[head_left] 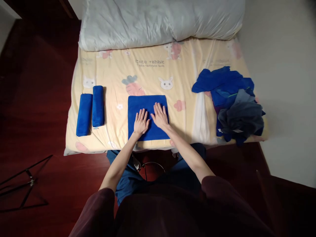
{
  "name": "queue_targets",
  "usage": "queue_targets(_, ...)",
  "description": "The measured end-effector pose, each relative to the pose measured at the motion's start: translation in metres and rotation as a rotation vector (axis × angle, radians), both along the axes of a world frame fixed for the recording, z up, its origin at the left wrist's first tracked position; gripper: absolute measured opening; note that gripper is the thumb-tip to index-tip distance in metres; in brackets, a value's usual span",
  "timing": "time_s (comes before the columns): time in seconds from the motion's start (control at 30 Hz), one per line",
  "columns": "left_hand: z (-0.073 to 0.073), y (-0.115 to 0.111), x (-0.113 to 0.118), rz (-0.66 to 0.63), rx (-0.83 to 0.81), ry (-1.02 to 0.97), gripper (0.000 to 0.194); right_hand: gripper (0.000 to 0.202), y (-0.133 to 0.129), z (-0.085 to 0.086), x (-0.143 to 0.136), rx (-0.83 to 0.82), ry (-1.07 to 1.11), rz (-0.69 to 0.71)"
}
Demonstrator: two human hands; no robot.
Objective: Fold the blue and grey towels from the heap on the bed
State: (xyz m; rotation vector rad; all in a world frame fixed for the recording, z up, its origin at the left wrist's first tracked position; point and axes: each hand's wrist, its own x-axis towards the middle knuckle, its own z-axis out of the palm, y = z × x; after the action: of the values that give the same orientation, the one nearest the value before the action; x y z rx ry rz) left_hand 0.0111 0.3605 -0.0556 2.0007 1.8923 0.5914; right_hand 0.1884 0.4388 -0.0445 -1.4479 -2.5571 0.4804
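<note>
A blue cloth [148,134], squared off and smooth, lies on the bed in front of me. My left hand [141,123] rests flat on its middle left part, fingers stretched out. Flat on the right half is my right hand [160,117], its fingers pointing up and to the left. Neither hand grips anything. Off to the left lie two rolled blue cloths, one nearer the edge [84,114] and one beside it [98,106]. A loose heap of blue cloths [222,82] sits on the right, with a crumpled grey-blue cloth [242,115] on top.
The bed has a yellow rabbit-print sheet [153,74]. A pale quilt [160,23] lies folded across the far side. A wall [283,82] borders the right side. On the dark red floor at left stands a thin black metal stand [29,179].
</note>
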Motion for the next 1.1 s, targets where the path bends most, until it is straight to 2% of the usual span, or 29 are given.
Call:
queue_targets(0.07,0.000,-0.017,0.004,-0.038,0.003,0.000,0.064,0.069,-0.027,-0.001,0.007,-0.012,-0.003,0.086)
queue_targets(0.1,0.000,-0.026,0.004,-0.026,0.004,0.003,0.063,0.069,-0.038,-0.002,0.012,-0.019,-0.013,0.086)
queue_targets(0.2,0.000,-0.053,-0.002,0.050,0.010,0.024,0.064,0.071,-0.059,-0.003,0.025,-0.009,-0.046,-0.009)
queue_targets(0.27,0.003,-0.070,-0.008,0.072,0.015,0.035,0.065,0.071,-0.070,-0.001,0.029,0.026,-0.034,-0.017)
queue_targets(0.37,0.005,-0.096,-0.021,0.078,-0.003,0.041,0.065,0.069,-0.093,0.001,0.035,0.028,-0.009,0.125)
queue_targets(0.43,0.007,-0.114,-0.030,0.123,-0.024,0.042,0.066,0.069,-0.109,0.000,0.043,-0.009,-0.029,0.144)
queue_targets(0.53,0.009,-0.145,-0.043,0.234,-0.056,0.041,0.066,0.069,-0.129,0.001,0.062,-0.031,-0.029,-0.032)
queue_targets(0.63,0.006,-0.188,-0.054,0.343,-0.062,0.015,0.064,0.066,-0.152,0.001,0.091,0.019,0.105,-0.217)
queue_targets(0.77,-0.009,-0.255,-0.061,0.401,-0.016,-0.054,0.059,0.055,-0.200,-0.018,0.137,0.065,0.408,-0.488)
queue_targets(0.87,-0.013,-0.291,-0.058,0.453,-0.016,-0.092,0.047,0.047,-0.232,-0.029,0.158,-0.012,0.611,-0.627)
queue_targets(0.97,-0.003,-0.299,-0.053,0.508,-0.015,-0.137,0.035,0.042,-0.242,-0.026,0.159,-0.092,0.721,-0.673)
queue_targets(1.1,0.019,-0.269,-0.046,0.598,-0.074,-0.332,0.031,0.039,-0.225,-0.014,0.144,-0.223,0.815,-0.671)
